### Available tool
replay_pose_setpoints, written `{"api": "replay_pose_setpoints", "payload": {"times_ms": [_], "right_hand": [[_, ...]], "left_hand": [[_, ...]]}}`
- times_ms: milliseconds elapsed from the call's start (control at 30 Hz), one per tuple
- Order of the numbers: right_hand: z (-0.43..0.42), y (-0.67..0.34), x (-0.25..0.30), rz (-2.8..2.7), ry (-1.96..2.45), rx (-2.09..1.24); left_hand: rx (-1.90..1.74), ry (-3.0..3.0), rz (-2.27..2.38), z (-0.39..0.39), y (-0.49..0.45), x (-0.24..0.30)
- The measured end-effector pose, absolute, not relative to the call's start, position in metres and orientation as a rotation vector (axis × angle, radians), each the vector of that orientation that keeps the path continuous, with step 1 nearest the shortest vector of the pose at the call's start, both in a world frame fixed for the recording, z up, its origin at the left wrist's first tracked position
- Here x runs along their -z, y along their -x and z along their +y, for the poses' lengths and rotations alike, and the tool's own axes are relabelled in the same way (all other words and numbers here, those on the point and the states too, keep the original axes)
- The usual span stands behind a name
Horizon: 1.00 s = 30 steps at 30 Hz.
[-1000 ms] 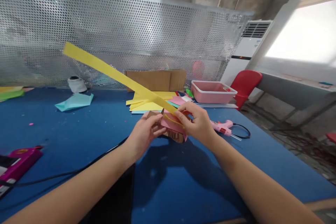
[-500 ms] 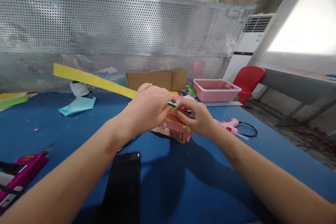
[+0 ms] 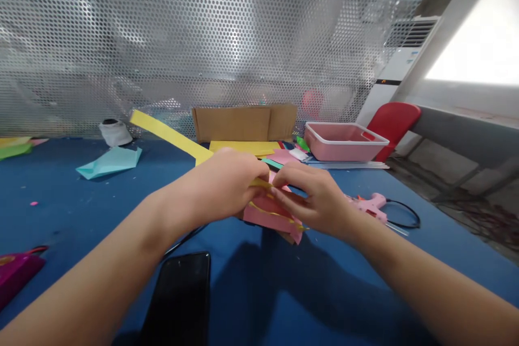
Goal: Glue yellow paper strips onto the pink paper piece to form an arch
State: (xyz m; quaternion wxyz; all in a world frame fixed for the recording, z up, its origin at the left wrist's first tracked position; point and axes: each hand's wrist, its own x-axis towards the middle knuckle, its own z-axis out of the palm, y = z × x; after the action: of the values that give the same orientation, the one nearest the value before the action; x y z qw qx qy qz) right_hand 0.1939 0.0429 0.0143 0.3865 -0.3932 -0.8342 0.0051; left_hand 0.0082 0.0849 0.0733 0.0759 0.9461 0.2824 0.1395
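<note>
Over the middle of the table, my left hand [image 3: 233,181] is closed on a yellow paper strip [image 3: 168,136], whose long free end sticks out to the upper left. My right hand [image 3: 318,194] faces it, thumb and fingertips pinched where a short yellow end of the strip shows between the hands. Just beneath both hands is a pink paper-covered cardboard piece [image 3: 270,219] with wavy yellow edging. My fingers hide much of its top, and I cannot tell how firmly either hand holds it.
A black phone [image 3: 180,297] lies in front, with a magenta tool [image 3: 18,275] at left. Rightward are a pink glue gun [image 3: 373,205] with a cable and a pink basket [image 3: 344,148]. Blue folded paper [image 3: 109,162], yellow sheets [image 3: 243,147] and cardboard [image 3: 231,123] lie farther back.
The yellow strip's free end has swung right and slopes more steeply. The pink piece sits slightly lower, showing more of its pink face. My fingertips have shifted down over it, and the camera view has shifted.
</note>
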Motion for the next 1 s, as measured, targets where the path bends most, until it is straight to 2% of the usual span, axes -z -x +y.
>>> {"api": "replay_pose_setpoints", "payload": {"times_ms": [367,600,1000], "right_hand": [[0.0396,-0.1969,-0.0160,-2.106,1.076,-0.144],[0.0370,-0.1967,-0.0126,-2.000,1.110,-0.270],[0.0438,-0.1990,-0.0089,-2.000,1.009,-0.291]], "left_hand": [[-0.633,-2.698,0.760,0.0796,-0.0116,-0.0752],[-0.391,-3.064,0.854,0.0789,-0.0164,-0.0747],[-0.450,-3.147,0.893,0.0830,-0.0144,-0.0696]]}}
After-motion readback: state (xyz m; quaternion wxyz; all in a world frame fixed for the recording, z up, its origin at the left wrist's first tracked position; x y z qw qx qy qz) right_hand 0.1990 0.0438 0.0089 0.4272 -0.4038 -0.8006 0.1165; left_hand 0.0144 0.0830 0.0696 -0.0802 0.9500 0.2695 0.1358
